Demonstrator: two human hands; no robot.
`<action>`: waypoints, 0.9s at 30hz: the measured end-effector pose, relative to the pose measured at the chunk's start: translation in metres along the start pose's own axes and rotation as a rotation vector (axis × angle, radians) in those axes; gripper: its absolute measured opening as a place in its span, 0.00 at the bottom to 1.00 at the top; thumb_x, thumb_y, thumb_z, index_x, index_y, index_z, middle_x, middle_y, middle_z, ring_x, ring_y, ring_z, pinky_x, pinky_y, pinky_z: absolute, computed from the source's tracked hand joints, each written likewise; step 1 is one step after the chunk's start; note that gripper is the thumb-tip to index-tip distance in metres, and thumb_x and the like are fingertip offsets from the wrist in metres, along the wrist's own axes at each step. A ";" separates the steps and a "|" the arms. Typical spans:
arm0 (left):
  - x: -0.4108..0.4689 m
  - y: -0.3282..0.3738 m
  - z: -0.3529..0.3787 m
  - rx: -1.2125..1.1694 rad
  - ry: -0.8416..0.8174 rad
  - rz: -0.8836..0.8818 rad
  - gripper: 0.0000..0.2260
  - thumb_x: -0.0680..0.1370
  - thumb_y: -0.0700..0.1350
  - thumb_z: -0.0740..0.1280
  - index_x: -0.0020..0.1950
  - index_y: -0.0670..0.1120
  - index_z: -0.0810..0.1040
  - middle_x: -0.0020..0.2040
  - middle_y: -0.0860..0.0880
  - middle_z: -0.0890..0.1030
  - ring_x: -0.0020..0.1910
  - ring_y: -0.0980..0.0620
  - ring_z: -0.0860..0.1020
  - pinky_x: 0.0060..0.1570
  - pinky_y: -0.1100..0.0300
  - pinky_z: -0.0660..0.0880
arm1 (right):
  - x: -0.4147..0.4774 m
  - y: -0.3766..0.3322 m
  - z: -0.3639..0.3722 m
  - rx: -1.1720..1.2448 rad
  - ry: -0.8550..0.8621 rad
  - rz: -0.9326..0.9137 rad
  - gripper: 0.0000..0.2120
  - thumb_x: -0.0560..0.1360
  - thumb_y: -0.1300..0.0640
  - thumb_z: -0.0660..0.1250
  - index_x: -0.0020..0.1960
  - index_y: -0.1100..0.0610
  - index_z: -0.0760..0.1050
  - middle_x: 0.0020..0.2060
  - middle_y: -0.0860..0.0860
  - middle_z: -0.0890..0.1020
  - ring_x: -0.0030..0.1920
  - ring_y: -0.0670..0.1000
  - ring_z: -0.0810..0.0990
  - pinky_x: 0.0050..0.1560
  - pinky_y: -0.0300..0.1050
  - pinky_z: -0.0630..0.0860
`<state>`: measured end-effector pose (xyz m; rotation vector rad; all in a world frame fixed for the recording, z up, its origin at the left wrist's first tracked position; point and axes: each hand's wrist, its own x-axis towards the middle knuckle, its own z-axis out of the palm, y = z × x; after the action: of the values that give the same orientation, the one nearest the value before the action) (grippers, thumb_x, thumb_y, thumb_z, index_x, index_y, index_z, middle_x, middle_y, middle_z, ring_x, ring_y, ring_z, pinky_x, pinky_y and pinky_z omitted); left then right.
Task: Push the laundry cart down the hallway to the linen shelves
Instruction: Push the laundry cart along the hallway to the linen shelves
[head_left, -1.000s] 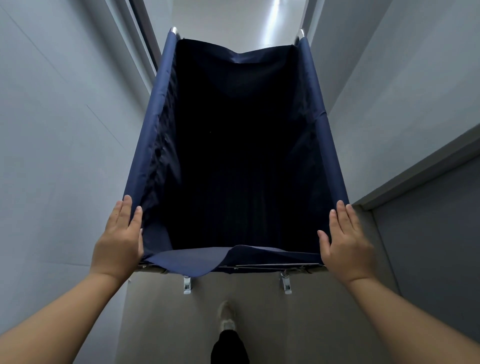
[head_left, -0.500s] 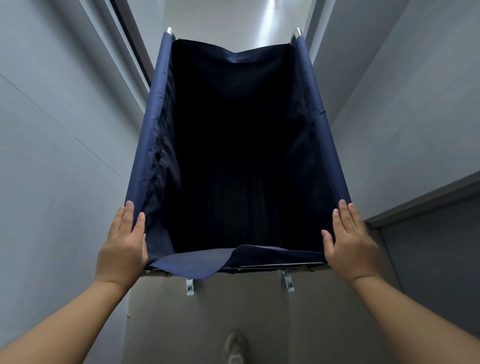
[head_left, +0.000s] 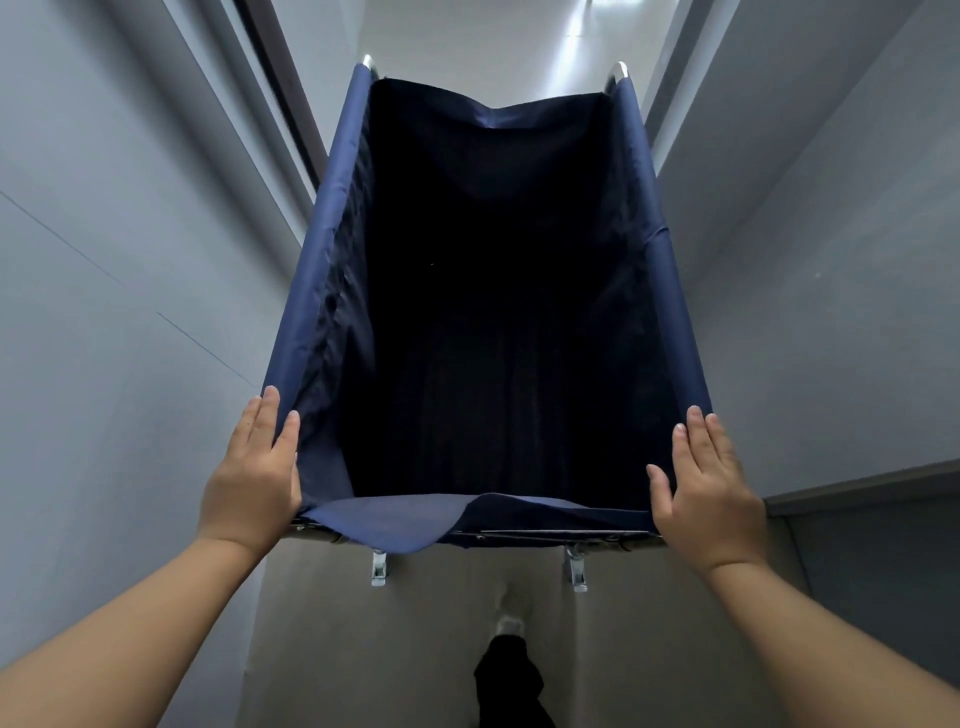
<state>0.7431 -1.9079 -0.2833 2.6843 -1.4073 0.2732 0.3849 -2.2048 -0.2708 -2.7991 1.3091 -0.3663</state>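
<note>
The laundry cart (head_left: 332, 218) is a deep navy fabric bin on a metal frame, and it fills the middle of the head view. Its inside is dark and I see nothing in it. My left hand (head_left: 254, 478) clasps the near left corner of the rim, fingers outside, thumb inside. My right hand (head_left: 701, 493) clasps the near right corner the same way. Two chrome posts (head_left: 618, 70) stick up at the far corners. No linen shelves are in view.
Grey walls (head_left: 104, 312) stand close on both sides of the narrow hallway. A dark door frame (head_left: 275, 88) runs along the left wall ahead. A grey ledge (head_left: 857, 483) juts out low on the right. One foot (head_left: 511, 623) steps on the beige floor behind the cart.
The cart and I have moved forward down the hallway; the walls and the right ledge have slid past. My feet have swapped in step. Both hands kept their hold.
</note>
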 end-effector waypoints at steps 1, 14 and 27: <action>0.008 -0.001 0.002 -0.002 -0.007 -0.008 0.19 0.74 0.36 0.59 0.64 0.35 0.75 0.72 0.33 0.66 0.69 0.32 0.69 0.59 0.43 0.75 | 0.009 0.000 0.002 0.004 0.009 0.001 0.24 0.76 0.52 0.61 0.64 0.67 0.76 0.68 0.62 0.73 0.71 0.62 0.70 0.59 0.57 0.77; 0.131 -0.013 0.024 0.009 -0.090 -0.058 0.20 0.74 0.34 0.57 0.64 0.37 0.75 0.74 0.35 0.64 0.70 0.33 0.66 0.46 0.38 0.79 | 0.141 0.002 0.035 0.025 0.067 -0.032 0.23 0.77 0.52 0.59 0.63 0.67 0.77 0.67 0.62 0.75 0.69 0.61 0.73 0.58 0.55 0.77; 0.231 -0.022 0.044 0.049 -0.063 -0.063 0.20 0.74 0.34 0.53 0.63 0.36 0.76 0.74 0.35 0.64 0.70 0.32 0.67 0.46 0.37 0.78 | 0.243 0.000 0.052 0.006 0.015 -0.043 0.23 0.74 0.55 0.61 0.65 0.67 0.75 0.69 0.62 0.73 0.70 0.61 0.71 0.59 0.55 0.77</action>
<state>0.8949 -2.0892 -0.2790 2.7945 -1.3463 0.2224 0.5471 -2.3937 -0.2726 -2.8292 1.2505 -0.3922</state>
